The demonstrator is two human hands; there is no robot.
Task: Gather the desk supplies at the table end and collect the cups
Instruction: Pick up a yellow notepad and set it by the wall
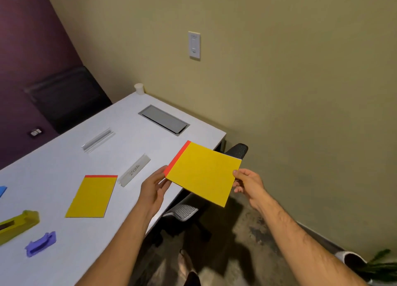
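The step in hand looks like the gathering of supplies: a yellow notepad (203,174) with a red binding strip is held in the air over the near corner of the tabletop (64,156), partly past its edge and above a mesh office chair (184,210). The right hand (247,181) pinches its right edge, thumb on top and fingers curled beneath; the left hand (153,188) meets the pad's lower left corner, fingers loosely spread under it (whether they truly grip or only steady it, I cannot tell).

The next move, as I judge it, calls for carrying this pad to the second yellow notepad (91,196) lying flat on the tabletop and squaring the two together, then sweeping in the smaller pieces.

Counted: two yellow notepads; two clear name-plate holders, one blank (97,140) and one with handwriting (135,169); one yellow-green tape dispenser (18,224); one purple clip-like item (40,243); one blue object (2,190) cut off at the left edge. Only one white cup (139,89) shows, standing at the far corner, well apart from the hands.
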